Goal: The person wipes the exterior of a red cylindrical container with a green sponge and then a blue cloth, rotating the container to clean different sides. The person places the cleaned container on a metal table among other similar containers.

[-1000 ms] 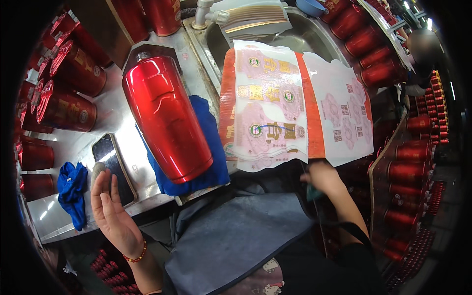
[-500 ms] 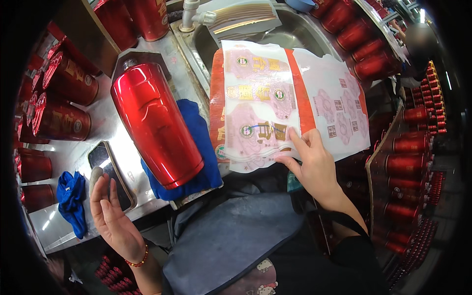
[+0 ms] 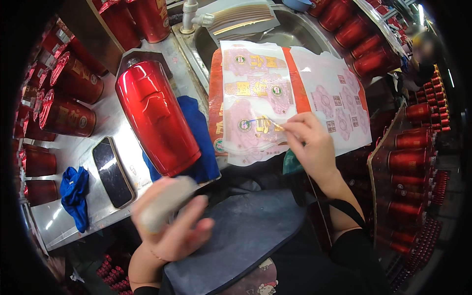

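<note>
A glossy red bottle-shaped vessel point(image 3: 156, 115) with a moulded relief lies tilted on a blue cloth point(image 3: 193, 123), its narrow neck toward the sink. My right hand point(image 3: 312, 147) pinches the edge of a gold-lettered transfer decal point(image 3: 265, 125) on the front white decal sheet point(image 3: 255, 142). This sheet lies on red-and-white backing beside another printed sheet point(image 3: 319, 73). Near the vessel's lower end, my left hand point(image 3: 169, 221) is blurred by motion. It carries a pale grey, rounded flat piece point(image 3: 167, 204) whose kind I cannot make out.
A dark phone point(image 3: 113, 172) and a crumpled blue cloth point(image 3: 74, 191) lie on the metal counter point(image 3: 105, 221). Red canisters point(image 3: 69, 113) stand along the left. Behind the sheets is a steel sink point(image 3: 290, 34) with a white tap point(image 3: 191, 19). Racks of red vessels point(image 3: 410, 164) line the right.
My left hand has swung right from beside the phone toward the vessel's lower end, with the grey piece. My right hand has moved up slightly and now pinches the gold-lettered decal's edge.
</note>
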`<state>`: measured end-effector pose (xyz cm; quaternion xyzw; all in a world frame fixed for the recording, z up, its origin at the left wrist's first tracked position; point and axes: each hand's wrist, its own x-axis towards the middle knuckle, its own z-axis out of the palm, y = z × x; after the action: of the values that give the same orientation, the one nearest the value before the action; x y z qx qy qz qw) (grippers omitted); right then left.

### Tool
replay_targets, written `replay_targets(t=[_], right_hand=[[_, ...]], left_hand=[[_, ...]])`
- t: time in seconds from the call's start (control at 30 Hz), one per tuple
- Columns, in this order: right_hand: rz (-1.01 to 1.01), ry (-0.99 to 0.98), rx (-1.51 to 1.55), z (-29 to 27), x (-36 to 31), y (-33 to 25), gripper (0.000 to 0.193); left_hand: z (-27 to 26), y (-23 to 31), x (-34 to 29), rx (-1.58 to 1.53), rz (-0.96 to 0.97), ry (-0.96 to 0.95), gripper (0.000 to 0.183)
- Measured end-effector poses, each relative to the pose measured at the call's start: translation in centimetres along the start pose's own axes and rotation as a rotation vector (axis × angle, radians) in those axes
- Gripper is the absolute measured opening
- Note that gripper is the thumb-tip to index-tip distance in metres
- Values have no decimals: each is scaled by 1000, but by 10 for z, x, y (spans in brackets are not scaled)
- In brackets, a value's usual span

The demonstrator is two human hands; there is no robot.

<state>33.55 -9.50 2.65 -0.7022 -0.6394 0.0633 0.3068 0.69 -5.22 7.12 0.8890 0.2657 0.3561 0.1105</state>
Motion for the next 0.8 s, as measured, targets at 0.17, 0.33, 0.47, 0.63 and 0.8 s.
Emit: replay_targets(t=[0.17, 0.33, 0.47, 0.63, 0.8], right_hand=[[20, 255, -80, -53, 13, 0, 20], [152, 203, -5, -76, 2, 9, 21], [58, 35, -133, -17, -3, 6, 36], [18, -90, -77, 11, -10, -15, 30], [-61, 24, 160, 9, -11, -5, 17]], left_hand=[[51, 12, 53, -65, 214, -110, 38], [79, 11, 82, 27, 158, -251, 35], [79, 9, 87, 115, 71, -204, 34], [59, 12, 87, 255, 21, -206, 37], [57, 9, 96, 296, 88, -217, 37]])
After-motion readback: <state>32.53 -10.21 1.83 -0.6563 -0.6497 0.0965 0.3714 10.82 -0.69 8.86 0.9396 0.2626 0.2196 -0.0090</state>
